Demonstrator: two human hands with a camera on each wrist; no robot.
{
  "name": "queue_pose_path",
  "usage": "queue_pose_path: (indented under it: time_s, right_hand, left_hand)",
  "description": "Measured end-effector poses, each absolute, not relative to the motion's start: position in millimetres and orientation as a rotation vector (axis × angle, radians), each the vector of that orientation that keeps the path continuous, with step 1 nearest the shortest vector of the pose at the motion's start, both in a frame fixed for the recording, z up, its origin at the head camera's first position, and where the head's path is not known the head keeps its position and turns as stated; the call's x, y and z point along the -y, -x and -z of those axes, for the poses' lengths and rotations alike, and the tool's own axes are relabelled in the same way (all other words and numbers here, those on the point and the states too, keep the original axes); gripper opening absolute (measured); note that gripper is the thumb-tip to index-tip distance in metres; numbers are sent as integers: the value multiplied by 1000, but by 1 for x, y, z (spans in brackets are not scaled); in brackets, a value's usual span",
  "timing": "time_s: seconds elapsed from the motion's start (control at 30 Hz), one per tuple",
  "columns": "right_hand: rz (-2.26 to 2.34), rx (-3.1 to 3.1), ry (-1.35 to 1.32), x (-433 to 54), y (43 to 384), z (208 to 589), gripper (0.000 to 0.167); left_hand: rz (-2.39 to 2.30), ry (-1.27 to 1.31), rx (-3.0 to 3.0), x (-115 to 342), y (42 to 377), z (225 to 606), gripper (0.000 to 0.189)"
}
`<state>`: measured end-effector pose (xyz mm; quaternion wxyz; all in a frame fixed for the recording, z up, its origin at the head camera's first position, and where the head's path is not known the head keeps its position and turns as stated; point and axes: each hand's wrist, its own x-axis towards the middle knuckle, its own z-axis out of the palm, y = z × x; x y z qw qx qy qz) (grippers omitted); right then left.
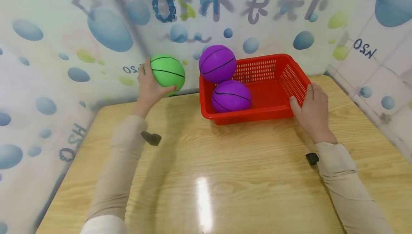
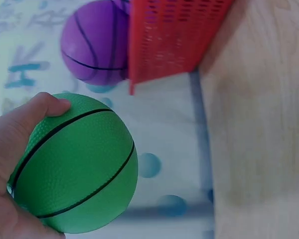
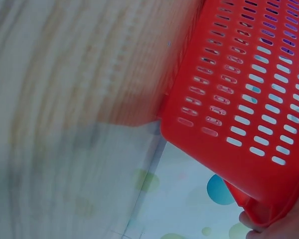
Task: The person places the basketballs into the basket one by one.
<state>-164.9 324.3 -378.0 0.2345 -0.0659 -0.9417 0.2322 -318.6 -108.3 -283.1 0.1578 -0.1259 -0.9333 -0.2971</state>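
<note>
A green ball (image 1: 168, 72) with black lines is held up by my left hand (image 1: 149, 87) near the back edge of the table. In the left wrist view, thumb and fingers curl round the green ball (image 2: 79, 164). My right hand (image 1: 313, 110) grips the right rim of a red plastic basket (image 1: 257, 115). Inside its left end sits a purple ball (image 1: 231, 96). A second purple ball (image 1: 217, 63) is at the basket's back left corner; whether it rests on the rim or the other ball I cannot tell.
The wooden table (image 1: 180, 169) reaches back to a wall sheet (image 1: 106, 69) printed with blue and green dots. Another printed sheet (image 1: 379, 73) stands along the right side. Small black devices are strapped at both wrists.
</note>
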Motion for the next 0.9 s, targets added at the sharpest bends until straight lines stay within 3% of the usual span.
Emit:
queue_pose_path:
  time_s: [0.4,0.9]
  right_hand:
    - [-651,2561,169,-320,165,378,69]
    - [-694,2538,161,-321,163,376,68]
  left_hand:
    - [920,585,2503,86,274,223,114]
    - [936,925,2525,-38,267,224,115]
